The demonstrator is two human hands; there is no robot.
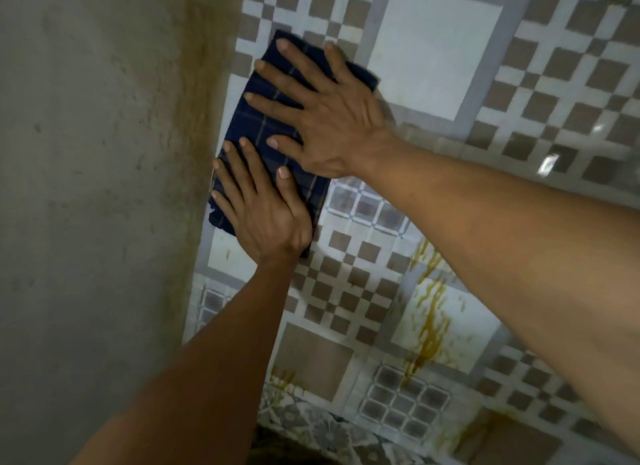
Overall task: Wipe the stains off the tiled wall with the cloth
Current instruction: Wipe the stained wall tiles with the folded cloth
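- Head view: your two hands press one cloth [273, 132] flat against the tiled wall [433, 52].
- Cloth: dark navy with thin pale check lines, folded into a long rectangle, lying slantwise near the wall's left edge, just beside the bare plaster wall [86, 187].
- Right hand [329, 118]: fingers spread wide, palm down on the upper half of the cloth; the fingertips reach close to its top and left edges. Nothing is gripped, only pressed.
- Left hand [266, 215]: fingers splayed flat on the lower half, thumb tip just under your right thumb; the two hands are near each other but it is hard to tell whether they touch.
- Count: two hands, one cloth, two forearms.
- Stains [429, 322]: yellow-brown runs and drips, well below your fingers on the lower tiles. One large streak to the right, a smaller patch at lower centre, another at lower right, a faint drip just beneath your left wrist.
- Tiles: brown and white checks, with larger plain pale squares.
- Hidden: the cloth's middle lies under your palms, and its lower corner under the left wrist.
- Cut off: both forearms leave the picture at the bottom and right edges. The picture is soft, so fine marks are hard to read.
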